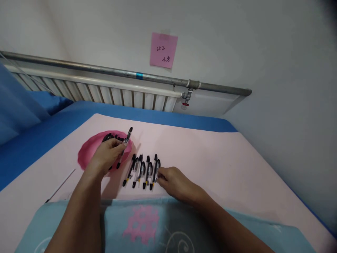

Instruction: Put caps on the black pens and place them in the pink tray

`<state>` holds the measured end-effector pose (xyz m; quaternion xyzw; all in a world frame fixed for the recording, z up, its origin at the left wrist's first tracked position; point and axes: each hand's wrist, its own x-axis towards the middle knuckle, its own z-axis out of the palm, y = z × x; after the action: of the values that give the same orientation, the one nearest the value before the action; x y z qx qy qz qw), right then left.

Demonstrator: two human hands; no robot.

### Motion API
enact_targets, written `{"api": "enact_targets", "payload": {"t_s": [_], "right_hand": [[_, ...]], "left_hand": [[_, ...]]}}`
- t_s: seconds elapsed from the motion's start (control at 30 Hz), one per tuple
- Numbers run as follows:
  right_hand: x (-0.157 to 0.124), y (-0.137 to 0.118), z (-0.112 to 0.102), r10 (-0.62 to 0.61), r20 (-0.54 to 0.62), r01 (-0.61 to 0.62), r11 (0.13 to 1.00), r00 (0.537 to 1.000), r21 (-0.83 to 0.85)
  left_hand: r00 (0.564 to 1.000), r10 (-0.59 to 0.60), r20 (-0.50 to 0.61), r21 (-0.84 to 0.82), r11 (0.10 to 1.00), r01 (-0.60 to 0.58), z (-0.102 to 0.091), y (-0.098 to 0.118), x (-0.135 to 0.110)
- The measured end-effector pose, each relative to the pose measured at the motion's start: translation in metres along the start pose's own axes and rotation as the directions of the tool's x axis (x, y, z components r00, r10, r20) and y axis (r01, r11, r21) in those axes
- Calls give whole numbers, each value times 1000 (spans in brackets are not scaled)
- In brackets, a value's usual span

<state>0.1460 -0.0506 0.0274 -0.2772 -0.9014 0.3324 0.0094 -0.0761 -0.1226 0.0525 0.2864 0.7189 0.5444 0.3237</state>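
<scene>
My left hand (pixel 108 154) is closed around a black-capped gel pen (pixel 129 134), held at a slant over the right side of a pink bowl (pixel 85 151). More black pens (pixel 112 136) lie in the bowl, partly hidden by that hand. To its right, several clear pen barrels (pixel 146 172) with black ends lie side by side. Black pen caps (pixel 142 169) and small metal tips (pixel 147 182) are set between them. At the right end of this row my right hand (pixel 175 181) has thumb and fingers pinched together beside the last cap (pixel 158 164); what they hold is hidden.
A pink sheet (pixel 210 165) covers the blue-edged surface. A thin white stick (pixel 61 184) with a dark end lies at the left. Light blue patterned cloth (pixel 118 218) lies nearest me. Behind are a radiator (pixel 105 93), a metal pipe (pixel 100 69) and a red-handled valve (pixel 185 104).
</scene>
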Motion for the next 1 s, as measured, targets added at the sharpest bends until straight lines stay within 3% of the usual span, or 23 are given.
{"api": "enact_targets", "payload": {"t_s": [0.2,0.33,0.5,0.7,0.9,1.0], "right_hand": [[0,-1,-4,44,7,-44,999,999,3],[0,2,-9,53,-9,-52,998,999,36],[3,4,-13,139,-137,-111,975,981,192],[4,-6,-16,168,-235,12,789,957,614],[6,-3,-19,257,-278,40,664,926,746],[7,-1,-20,275,-230,21,598,933,801]], "left_hand": [[972,-33,232,-183,980,77,16,5,-5],[942,-81,326,-273,946,176,22,1,-4],[909,-76,411,-386,888,249,27,1,-6],[850,-100,517,-350,882,317,40,3,-15],[793,-84,604,-331,878,345,54,3,-22],[775,-89,626,-318,878,358,61,2,-26]]}}
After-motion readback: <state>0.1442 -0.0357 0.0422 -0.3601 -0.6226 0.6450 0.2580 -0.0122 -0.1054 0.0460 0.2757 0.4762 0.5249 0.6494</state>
